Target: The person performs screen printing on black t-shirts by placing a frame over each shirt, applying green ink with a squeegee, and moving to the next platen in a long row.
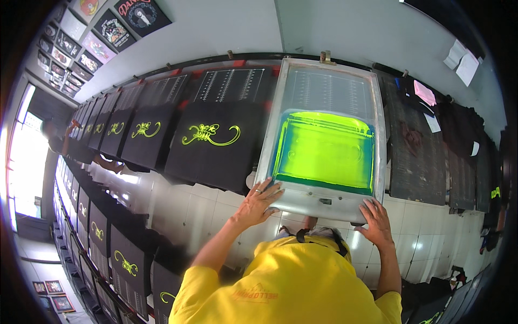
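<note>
A screen printing frame (275,108) with a pale metal rim stands in front of me, over the row of printing boards. Bright yellow-green ink (326,154) covers much of its mesh, bordered by a teal band. My left hand (258,204) grips the near left corner, its fingers over the rim and a ring on one finger. At the near right corner, my right hand (376,222) holds the rim with the thumb apart from the fingers. Left of the frame, a black shirt (213,162) lies flat on its board with a yellow-green scroll print. Whatever lies beneath the frame is hidden.
More printed black shirts (143,135) run along the row to the left. Another row of them (129,259) stands behind me at lower left. A bare dark board (415,156) and dark cloth (464,124) are to the right. Another person (70,143) is at far left.
</note>
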The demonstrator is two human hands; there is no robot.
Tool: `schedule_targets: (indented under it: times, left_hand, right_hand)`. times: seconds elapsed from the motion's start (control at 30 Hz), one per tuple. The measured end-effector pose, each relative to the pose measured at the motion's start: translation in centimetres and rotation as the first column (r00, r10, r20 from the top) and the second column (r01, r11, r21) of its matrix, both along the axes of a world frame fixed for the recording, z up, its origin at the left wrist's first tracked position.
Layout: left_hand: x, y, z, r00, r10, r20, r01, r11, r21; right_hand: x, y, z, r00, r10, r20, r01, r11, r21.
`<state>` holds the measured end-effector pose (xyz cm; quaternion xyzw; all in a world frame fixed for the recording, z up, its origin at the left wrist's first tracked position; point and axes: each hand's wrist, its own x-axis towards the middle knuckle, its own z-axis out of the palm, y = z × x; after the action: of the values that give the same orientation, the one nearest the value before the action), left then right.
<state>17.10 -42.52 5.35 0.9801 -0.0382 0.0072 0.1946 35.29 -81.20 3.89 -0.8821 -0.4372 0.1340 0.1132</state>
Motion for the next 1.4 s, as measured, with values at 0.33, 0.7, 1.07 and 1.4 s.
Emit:
schedule_targets:
  times: [0.33,0.7,1.07,1.4]
  left_hand:
    - [4.5,0.9,2.0,0.992,-0.112,-0.065,0.120,0.983,0.138]
    - [7.3,0.5,0.7,0.990,0.047,-0.135,-0.043,0.999,0.029]
    - [5.6,-0.2,-0.5,0.996,0.076,-0.053,-0.071,0.994,0.078]
    - [14.2,4.4,-3.8,0.995,0.029,0.091,-0.039,0.994,0.102]
  right_hand:
    - [4.6,1.3,1.5,0.996,0.089,-0.027,-0.090,0.996,-0.021]
    - [5.3,4.5,1.9,0.998,-0.063,0.018,0.062,0.997,0.054]
    - [1.7,3.9,0.6,0.990,-0.121,0.067,0.114,0.988,0.107]
    - [10.1,7.6,-2.5,0.976,-0.131,0.174,0.111,0.987,0.116]
